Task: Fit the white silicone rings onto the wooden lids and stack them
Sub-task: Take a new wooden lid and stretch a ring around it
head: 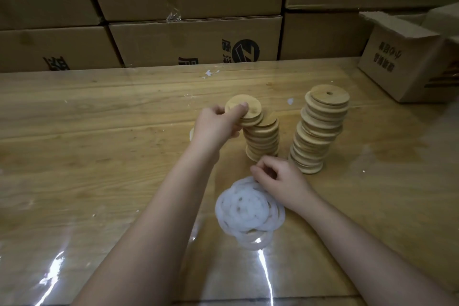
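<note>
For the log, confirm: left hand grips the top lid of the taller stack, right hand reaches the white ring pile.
Wrong stack: the head view shows the left hand gripping the top lid of the shorter stack, not the taller stack. The right hand does reach the white ring pile.

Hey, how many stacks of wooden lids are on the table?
2. A shorter leaning stack at centre, its top lids held by the left hand; a taller stack just to its right. A pale edge behind that hand may be another lid.
</note>
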{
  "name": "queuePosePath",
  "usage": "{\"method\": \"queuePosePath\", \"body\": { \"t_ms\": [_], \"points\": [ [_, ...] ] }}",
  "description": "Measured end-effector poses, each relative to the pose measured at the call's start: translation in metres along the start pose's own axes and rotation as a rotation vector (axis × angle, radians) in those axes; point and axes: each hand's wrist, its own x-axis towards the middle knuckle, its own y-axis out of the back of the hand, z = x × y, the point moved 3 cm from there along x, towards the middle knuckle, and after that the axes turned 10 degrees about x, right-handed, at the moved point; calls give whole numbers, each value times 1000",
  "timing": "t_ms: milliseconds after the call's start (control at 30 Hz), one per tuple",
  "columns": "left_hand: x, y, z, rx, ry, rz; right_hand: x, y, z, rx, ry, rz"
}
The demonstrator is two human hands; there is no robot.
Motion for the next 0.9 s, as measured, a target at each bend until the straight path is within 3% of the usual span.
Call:
{"method": "queuePosePath", "body": {
  "t_ms": [233,367,900],
  "points": [
    [-28,28,-37,-245,-155,171,-4,-4,-4,6,2,-218],
    [-42,23,-67,-227,-129,33,-6,-5,-3,-70,14,-332],
    [-43,17,-85,-71,-210,-110,-7,4,-7,401,-93,-90]
  ]
}}
